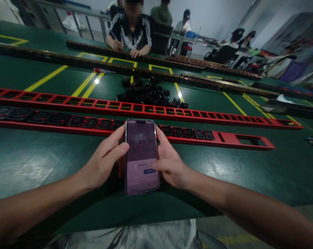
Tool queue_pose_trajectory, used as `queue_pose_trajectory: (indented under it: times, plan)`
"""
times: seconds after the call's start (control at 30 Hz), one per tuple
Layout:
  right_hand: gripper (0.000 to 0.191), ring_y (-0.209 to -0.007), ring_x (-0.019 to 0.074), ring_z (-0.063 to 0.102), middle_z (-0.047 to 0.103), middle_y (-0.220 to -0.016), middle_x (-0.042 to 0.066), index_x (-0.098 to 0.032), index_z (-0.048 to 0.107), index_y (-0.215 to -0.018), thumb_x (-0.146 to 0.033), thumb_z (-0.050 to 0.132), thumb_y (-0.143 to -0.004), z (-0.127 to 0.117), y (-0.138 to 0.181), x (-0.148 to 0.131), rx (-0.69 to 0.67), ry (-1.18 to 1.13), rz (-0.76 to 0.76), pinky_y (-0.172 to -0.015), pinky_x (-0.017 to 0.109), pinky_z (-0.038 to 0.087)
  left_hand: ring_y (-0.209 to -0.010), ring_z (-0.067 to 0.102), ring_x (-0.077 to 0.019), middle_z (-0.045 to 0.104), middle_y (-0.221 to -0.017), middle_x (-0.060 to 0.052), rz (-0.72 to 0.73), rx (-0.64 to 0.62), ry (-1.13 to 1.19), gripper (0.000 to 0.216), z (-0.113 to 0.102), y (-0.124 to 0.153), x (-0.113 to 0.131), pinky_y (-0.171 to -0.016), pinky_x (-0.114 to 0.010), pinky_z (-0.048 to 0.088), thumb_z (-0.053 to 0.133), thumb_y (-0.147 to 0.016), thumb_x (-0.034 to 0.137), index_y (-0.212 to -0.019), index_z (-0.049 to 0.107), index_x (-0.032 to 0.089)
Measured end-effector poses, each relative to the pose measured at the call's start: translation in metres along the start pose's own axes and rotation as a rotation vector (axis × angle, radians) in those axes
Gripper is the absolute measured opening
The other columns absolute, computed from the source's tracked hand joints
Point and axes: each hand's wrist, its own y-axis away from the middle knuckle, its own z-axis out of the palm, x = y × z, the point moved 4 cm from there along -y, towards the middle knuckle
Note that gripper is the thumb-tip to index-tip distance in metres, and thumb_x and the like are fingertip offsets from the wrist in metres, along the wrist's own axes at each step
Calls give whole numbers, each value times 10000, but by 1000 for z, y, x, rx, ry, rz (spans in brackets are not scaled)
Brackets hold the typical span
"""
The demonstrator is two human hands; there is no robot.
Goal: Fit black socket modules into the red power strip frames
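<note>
Between both hands I hold a smartphone [141,152] upright, its lit screen showing timer digits and a pop-up panel with a blue button. My left hand [104,160] grips its left edge, thumb along the side. From the right, my right hand [172,166] wraps the other edge, with its thumb on the screen near the blue button. Just behind the phone lies a long red strip frame [244,138] filled with black sockets [189,133]. Part of that row is hidden by the phone and hands. A second red frame [208,116], with open slots, lies beyond it.
A heap of black parts [151,91] sits past the frames, near a red-tipped pen-like tool [100,70]. Long dark strips [75,62] cross the green table [75,207], which has yellow lines. A person [130,31] sits opposite; others sit farther back.
</note>
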Motion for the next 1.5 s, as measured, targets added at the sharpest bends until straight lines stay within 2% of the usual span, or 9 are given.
queue_pose_trajectory:
  times: [0.1,0.23,0.3,0.47,0.63,0.9,1.2,1.5]
  plan:
    - [1200,-1277,314,636,587,-1486,80,-398,51,-1651,-281,815,-733,3,1,1,-104,25,11,-1044,557,552,-519,572,-163,685,-773,-20,8,-4,5,643,0,1,0,-433,-264,480,525,-990,513,-1576,422,271]
    - [1381,-1352,298,588,454,-1610,123,-376,-115,-1660,-275,879,-707,1,0,4,-161,60,7,-1079,517,537,-678,660,-198,743,-921,-59,73,2,17,595,-1,1,2,-575,-296,556,538,-1000,488,-1541,488,247]
    - [1413,-1378,299,566,424,-1633,132,-368,-148,-1658,-273,890,-705,0,-1,5,-168,68,12,-1098,518,524,-723,681,-211,749,-959,-70,79,-3,35,590,-1,1,1,-604,-304,569,543,-1002,481,-1536,491,236]
    - [1313,-1417,315,527,448,-1622,111,-380,-47,-1678,-308,872,-743,1,1,2,-142,51,-2,-1140,556,487,-725,690,-211,750,-1034,-85,67,-18,56,605,0,2,2,-563,-287,565,549,-998,477,-1550,463,247]
    - [1285,-1418,325,526,471,-1602,111,-382,-22,-1675,-309,864,-748,1,2,1,-117,31,-13,-1148,592,470,-563,602,-135,738,-1048,-72,56,-53,59,622,2,1,3,-407,-215,481,564,-983,448,-1564,419,278]
    - [1266,-1399,319,546,492,-1579,112,-381,10,-1668,-283,871,-745,0,2,2,-104,18,-29,-1147,595,473,-572,602,-130,713,-1077,-79,64,-74,87,584,3,2,3,-407,-215,494,568,-985,450,-1528,439,279]
    - [1251,-1377,309,562,529,-1540,101,-375,33,-1665,-294,873,-742,0,2,2,-86,3,-31,-1150,585,474,-767,677,-206,724,-1146,-93,119,-18,63,613,1,1,0,-632,-326,606,608,-978,403,-1557,452,275]
    - [1151,-1370,305,567,551,-1518,91,-368,102,-1652,-295,838,-769,1,2,0,-59,13,-24,-1169,591,450,-900,698,-243,685,-1286,-101,123,-18,36,587,0,1,-1,-776,-401,621,590,-987,400,-1548,456,287]
